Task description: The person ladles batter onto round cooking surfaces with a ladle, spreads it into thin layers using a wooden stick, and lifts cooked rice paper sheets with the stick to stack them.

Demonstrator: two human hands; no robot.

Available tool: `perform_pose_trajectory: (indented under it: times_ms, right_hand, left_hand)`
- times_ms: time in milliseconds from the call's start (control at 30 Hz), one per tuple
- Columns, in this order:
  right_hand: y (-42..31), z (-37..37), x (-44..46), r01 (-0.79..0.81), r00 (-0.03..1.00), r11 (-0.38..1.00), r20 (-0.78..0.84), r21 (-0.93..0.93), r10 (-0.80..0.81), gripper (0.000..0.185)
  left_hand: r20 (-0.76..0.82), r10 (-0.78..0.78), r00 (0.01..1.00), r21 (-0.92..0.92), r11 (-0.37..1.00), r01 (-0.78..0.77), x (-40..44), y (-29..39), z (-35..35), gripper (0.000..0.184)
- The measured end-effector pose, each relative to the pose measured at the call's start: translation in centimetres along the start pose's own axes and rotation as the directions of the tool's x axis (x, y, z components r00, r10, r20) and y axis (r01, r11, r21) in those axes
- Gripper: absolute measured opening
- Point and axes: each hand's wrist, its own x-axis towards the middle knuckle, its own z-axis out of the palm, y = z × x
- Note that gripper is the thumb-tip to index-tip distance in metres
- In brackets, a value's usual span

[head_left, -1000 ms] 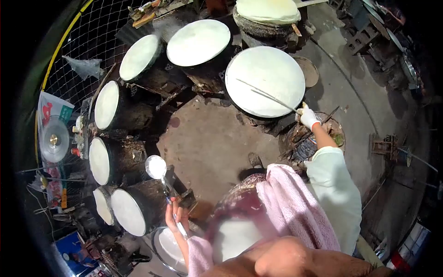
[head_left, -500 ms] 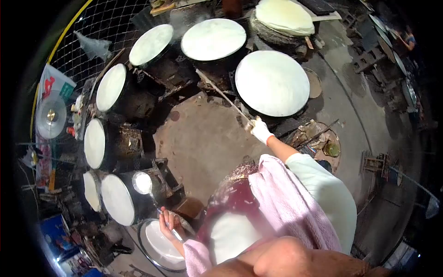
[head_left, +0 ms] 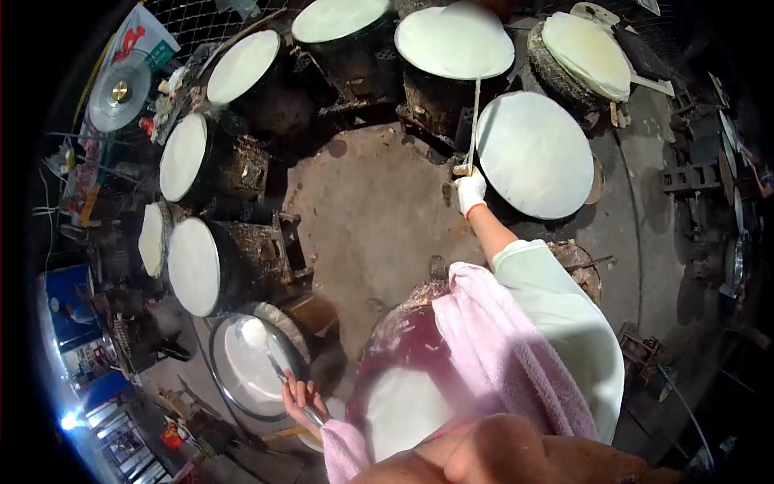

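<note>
The right arm point(head_left: 544, 294), in a pale green sleeve, reached forward from the body, its bare wrist leading to the right hand point(head_left: 470, 194) in a white glove with an orange cuff. Its grip was closed around a long thin stick point(head_left: 475, 121), which pointed away from the person, its far end at the near rim of a round griddle point(head_left: 454, 42); whether it touched could not be told. The left hand point(head_left: 301, 401), lower and nearer the body, had its fingers closed around the handle of a ladle point(head_left: 278, 371). The ladle's whitened bowl was over a metal basin point(head_left: 216, 347) holding white batter point(head_left: 246, 367).

The concrete floor point(head_left: 379, 218) formed an open middle, with griddles on dark stoves curving around it, their round tops white. A larger griddle point(head_left: 535, 155) lay just beside the gloved hand, on its right. Beyond it, pale round sheets point(head_left: 587, 56) were stacked on a rough round stand. A pink towel point(head_left: 516, 339) hung down the person's front, and wire mesh point(head_left: 189, 32) showed at the upper left.

Compared with half a second earlier, the view had turned left. The stick, which had slanted up and left, stood nearly straight up the view, and the ladle's bowl had moved from beside the nearest left griddle point(head_left: 194, 267) to over the basin.
</note>
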Motion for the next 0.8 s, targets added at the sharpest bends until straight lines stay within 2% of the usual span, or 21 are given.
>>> perform_pose_trajectory:
  times_ms: [33,67,133,167,200,233,267,333,367,400,433,500,533,567,633,667,700,733,800]
  right_hand:
    - [0.2,-0.6,-0.4,-0.012,0.998,1.000,0.056,-0.018,0.013,0.027]
    - [-0.2,-1.2,-1.5,-0.026,0.993,0.999,0.110,-0.035,0.030,0.032]
    - [1.3,-2.1,-3.6,0.091,0.953,0.987,0.299,-0.131,-0.048,0.032]
    - [1.9,-2.5,-5.4,0.200,0.917,0.956,0.386,-0.217,-0.104,0.031]
    - [2.1,-3.1,-7.5,0.312,0.868,0.905,0.475,-0.289,-0.148,0.030]
    - [2.4,-3.3,-9.8,0.301,0.848,0.877,0.526,-0.375,-0.066,0.026]
    - [5.5,-3.1,-10.7,0.386,0.813,0.794,0.580,-0.470,-0.052,0.019]
    - [5.4,-3.8,-16.1,0.588,0.714,0.643,0.689,-0.491,-0.126,0.021]
    - [5.5,-3.9,-18.4,0.514,0.730,0.671,0.684,-0.535,-0.014,0.022]
    - [5.7,-3.8,-20.3,0.438,0.734,0.689,0.672,-0.577,0.096,0.023]
    - [7.9,-3.7,-21.4,0.475,0.739,0.631,0.667,-0.614,0.092,0.023]
    - [7.2,-3.5,-24.4,0.477,0.720,0.559,0.666,-0.679,0.194,0.022]
    - [7.3,-3.6,-25.4,0.494,0.706,0.522,0.671,-0.696,0.227,0.021]
    - [6.6,-3.7,-26.5,0.507,0.685,0.524,0.689,-0.684,0.237,0.020]
    - [10.0,-3.7,-26.2,0.552,0.658,0.474,0.707,-0.686,0.258,0.020]
    - [11.6,-4.1,-26.3,0.580,0.660,0.468,0.722,-0.666,0.210,0.019]
    - [11.9,-4.3,-26.6,0.587,0.670,0.421,0.706,-0.692,0.227,0.018]
    - [12.8,-4.6,-26.8,0.572,0.685,0.451,0.701,-0.685,0.198,0.018]
    - [15.8,-5.6,-26.2,0.591,0.687,0.458,0.712,-0.664,0.145,0.020]
  left_hand:
    - [0.008,0.012,1.000,0.005,1.000,-0.012,0.0,0.1,-0.6,0.032]
    - [0.080,-0.011,0.997,-0.049,0.999,0.015,0.2,0.8,-2.2,0.034]
    - [0.055,0.015,0.998,-0.054,0.998,-0.012,0.7,1.5,-3.8,0.034]
    - [0.006,0.021,1.000,-0.048,0.999,-0.021,0.9,2.1,-4.0,0.034]
    - [0.048,0.020,0.999,-0.090,0.996,-0.016,1.6,2.7,-5.3,0.035]
    - [-0.030,0.027,0.999,-0.032,0.999,-0.028,2.0,3.4,-6.3,0.033]
    - [-0.106,0.038,0.994,0.029,0.999,-0.035,2.2,3.8,-6.5,0.030]
    - [0.031,0.012,0.999,-0.056,0.998,-0.011,3.4,5.3,-9.4,0.029]
    - [0.059,0.004,0.998,-0.057,0.998,-0.001,3.7,5.9,-10.1,0.028]
    - [0.018,0.009,1.000,-0.041,0.999,-0.008,3.8,6.4,-10.4,0.027]
    - [-0.091,0.041,0.995,-0.012,0.999,-0.042,3.9,6.9,-10.3,0.029]
    - [-0.272,0.062,0.960,0.051,0.997,-0.049,3.8,7.8,-9.5,0.031]
    - [-0.215,0.029,0.976,0.018,1.000,-0.026,3.9,8.5,-10.8,0.031]
    - [-0.154,0.005,0.988,-0.015,1.000,-0.007,4.2,9.2,-12.5,0.030]
    - [-0.078,-0.019,0.997,-0.079,0.997,0.013,5.0,10.0,-15.2,0.026]
    - [-0.089,-0.020,0.996,-0.078,0.997,0.013,5.1,10.4,-16.6,0.024]
    - [-0.112,-0.008,0.994,-0.052,0.999,0.002,5.3,10.5,-18.1,0.024]
    - [-0.138,0.004,0.990,-0.025,1.000,-0.007,5.5,10.9,-19.2,0.023]
    - [-0.211,-0.019,0.977,-0.095,0.995,-0.001,5.6,11.4,-19.8,0.022]
